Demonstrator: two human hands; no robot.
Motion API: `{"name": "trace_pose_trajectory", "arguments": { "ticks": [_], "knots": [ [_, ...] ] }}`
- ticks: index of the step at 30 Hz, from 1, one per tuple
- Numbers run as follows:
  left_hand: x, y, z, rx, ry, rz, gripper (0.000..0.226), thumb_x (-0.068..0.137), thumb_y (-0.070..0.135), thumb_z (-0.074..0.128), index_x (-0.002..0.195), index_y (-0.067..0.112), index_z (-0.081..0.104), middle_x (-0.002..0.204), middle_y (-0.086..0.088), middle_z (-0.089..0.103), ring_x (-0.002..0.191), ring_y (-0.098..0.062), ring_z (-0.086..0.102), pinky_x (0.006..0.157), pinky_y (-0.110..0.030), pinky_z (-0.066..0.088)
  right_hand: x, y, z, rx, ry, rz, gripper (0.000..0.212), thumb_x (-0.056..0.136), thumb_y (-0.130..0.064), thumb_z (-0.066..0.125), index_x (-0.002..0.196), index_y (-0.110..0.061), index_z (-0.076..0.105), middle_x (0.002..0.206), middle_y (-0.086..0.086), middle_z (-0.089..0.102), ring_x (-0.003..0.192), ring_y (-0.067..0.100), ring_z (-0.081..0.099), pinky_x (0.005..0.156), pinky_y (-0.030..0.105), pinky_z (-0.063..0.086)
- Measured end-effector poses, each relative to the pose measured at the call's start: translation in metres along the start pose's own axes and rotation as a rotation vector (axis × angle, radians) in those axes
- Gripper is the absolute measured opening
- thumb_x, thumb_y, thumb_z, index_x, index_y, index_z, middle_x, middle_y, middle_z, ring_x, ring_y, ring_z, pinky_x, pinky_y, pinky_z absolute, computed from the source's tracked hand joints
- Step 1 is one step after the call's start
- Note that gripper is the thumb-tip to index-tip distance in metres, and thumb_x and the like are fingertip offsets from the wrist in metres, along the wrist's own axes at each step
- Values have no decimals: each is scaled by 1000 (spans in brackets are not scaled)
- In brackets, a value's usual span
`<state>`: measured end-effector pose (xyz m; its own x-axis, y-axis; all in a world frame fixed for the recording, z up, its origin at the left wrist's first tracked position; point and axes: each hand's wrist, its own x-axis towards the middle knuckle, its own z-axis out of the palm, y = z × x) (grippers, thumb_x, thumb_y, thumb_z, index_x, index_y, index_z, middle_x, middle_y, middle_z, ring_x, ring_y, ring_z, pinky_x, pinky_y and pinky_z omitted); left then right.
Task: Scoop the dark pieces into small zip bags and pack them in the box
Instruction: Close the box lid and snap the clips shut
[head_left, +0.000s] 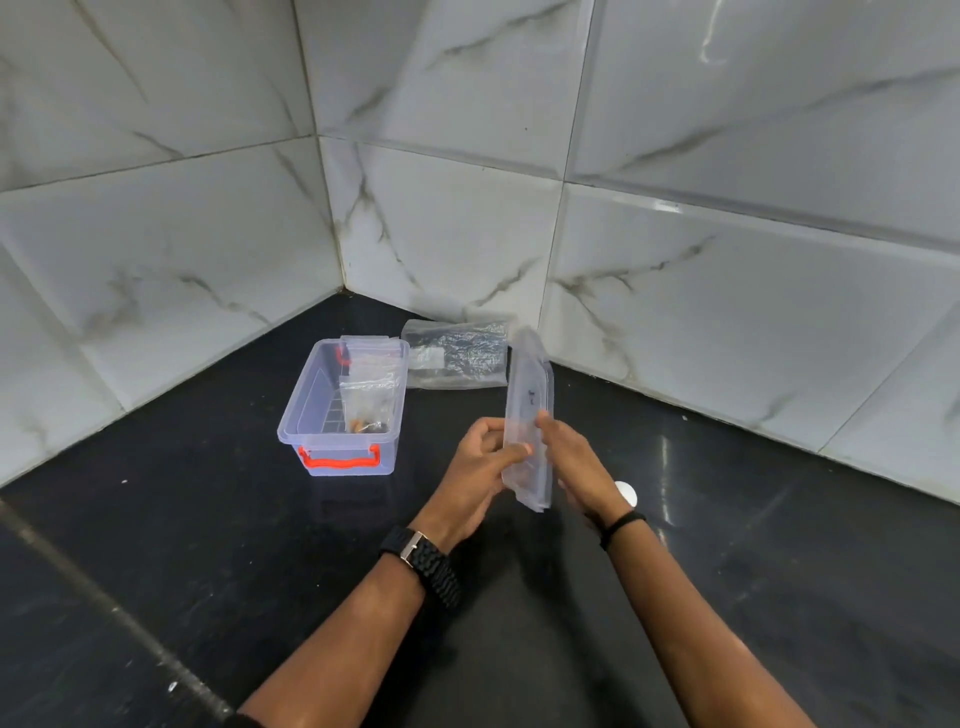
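Both hands meet above the dark counter (156, 545): the left hand (480, 462) pinches the near edge of a clear plastic piece (529, 415) between thumb and fingers, and the right hand (574, 457) closes on it from the other side. Seen almost edge-on, that clear piece stands nearly upright, its long axis running from the wrists up toward the tiled wall (727, 234); it may be a lid or a flat pack of bags, and the view does not settle which. Its lower end hides part of the right palm, and a small white round object (627, 491) shows only partly behind the right wrist. To the left, well apart from the hands, sits the box (311, 405), a translucent rectangular tub with an orange handle (340, 461). Inside it a small zip bag (371, 400) leans upright against the right wall, with dark and brownish pieces (366, 426) gathered at its bottom. Behind the box, near the wall, a crinkled clear bag (460, 353) lies flat, its contents too blurred to make out.
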<state>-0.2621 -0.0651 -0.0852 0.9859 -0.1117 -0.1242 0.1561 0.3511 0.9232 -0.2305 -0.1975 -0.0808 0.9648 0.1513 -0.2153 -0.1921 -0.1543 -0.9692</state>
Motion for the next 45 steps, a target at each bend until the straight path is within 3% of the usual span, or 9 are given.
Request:
{"name": "trace_pose_trajectory", "arguments": {
  "ticks": [4,10,15,18,23,28,31,36,45],
  "knots": [
    [-2,20,2,359,3,259,48,79,3,74,118,20,52,124,0,59,116,-11,58,100,-33,48,-9,-37,6,349,-147,-54,68,82,-68,39,127,-19,54,118,9,65,108,23,62,87,37,50],
    [-6,44,-11,564,-40,382,75,82,19,71,138,41,26,133,23,50,129,2,42,108,-28,35,-5,-59,20,552,-203,-212,37,96,-19,48,133,-14,49,125,8,63,116,27,60,90,41,53],
    [-8,68,-40,625,507,584,54,89,11,62,135,25,38,135,4,47,125,-13,45,108,-42,40,3,-68,38,603,-180,-250,26,91,-5,53,117,-7,50,94,9,67,87,30,69,76,38,58],
    [-6,84,-69,707,737,538,54,90,19,63,139,19,41,138,0,47,128,-17,43,108,-39,35,11,-73,51,541,-131,-258,17,92,-3,55,105,-13,51,89,9,69,78,23,71,67,32,58],
    [-10,98,-113,732,709,399,19,92,26,60,108,18,66,100,6,65,94,-12,62,88,-35,53,37,-71,88,316,-123,-216,26,94,-11,55,119,-9,47,99,17,67,81,30,68,72,43,57],
    [-12,101,-150,755,838,394,12,90,21,62,100,17,67,99,3,67,86,-9,62,76,-22,51,70,-63,122,-287,-16,-284,42,91,-33,57,125,-9,50,117,3,60,103,23,59,91,39,48],
    [-11,98,-164,815,834,341,7,90,18,62,94,18,68,98,3,62,82,-5,57,71,-13,43,87,-61,135,-407,1,-298,36,92,-30,57,116,-4,56,112,11,62,105,29,58,83,34,46],
    [-2,92,-177,829,817,223,11,92,14,60,98,12,69,95,1,65,83,-10,59,76,-24,48,100,-56,150,-487,17,-188,46,95,-30,53,125,4,48,129,19,49,118,32,48,84,27,34],
    [4,84,-191,767,852,176,15,93,9,55,99,9,69,92,0,66,75,-6,59,60,-11,44,93,-35,167,-357,56,-167,42,95,-27,52,130,-4,45,128,15,43,116,28,47,97,36,41]
  ]
}}
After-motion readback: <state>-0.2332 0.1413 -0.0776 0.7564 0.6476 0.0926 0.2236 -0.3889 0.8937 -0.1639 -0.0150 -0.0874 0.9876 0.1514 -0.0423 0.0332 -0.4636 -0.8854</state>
